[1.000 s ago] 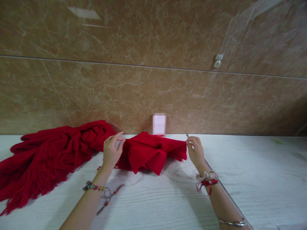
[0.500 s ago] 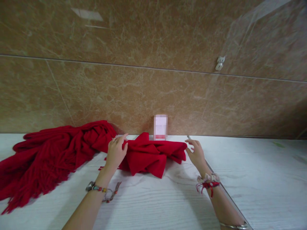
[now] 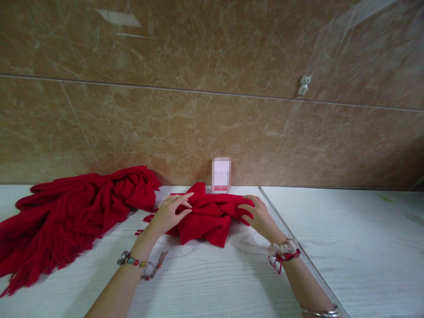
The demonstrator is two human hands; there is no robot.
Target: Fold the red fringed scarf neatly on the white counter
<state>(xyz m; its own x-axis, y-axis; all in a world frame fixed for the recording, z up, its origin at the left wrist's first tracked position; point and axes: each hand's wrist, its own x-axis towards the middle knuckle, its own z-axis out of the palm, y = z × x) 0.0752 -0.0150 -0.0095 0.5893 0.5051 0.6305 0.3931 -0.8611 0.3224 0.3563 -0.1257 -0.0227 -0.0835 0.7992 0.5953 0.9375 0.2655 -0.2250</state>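
A bunched red fringed cloth [image 3: 205, 221], seemingly a scarf, lies in loose folds on the white wood-grain surface. My left hand [image 3: 170, 212] is over its left end, thumb and fingers stretched out and apart. At the right end my right hand [image 3: 256, 214] rests its spread fingers on or just above the folds; contact is hard to judge. Farther left lies a larger heap of red fringed scarf [image 3: 89, 212], its tassels toward the near left. Whether the two red pieces join behind my left hand I cannot tell.
A brown marbled tile wall [image 3: 185, 128] rises right behind the cloth. Against it leans a small blurred white-and-red card or phone [image 3: 221, 174]. A white cat-shaped hook [image 3: 304, 85] sticks to the wall. A dark seam [image 3: 281, 216] crosses the white surface at the right.
Both my hands have moved inward over the middle cloth, the left one to the right and the right one to the left. The cloth itself has hardly shifted.
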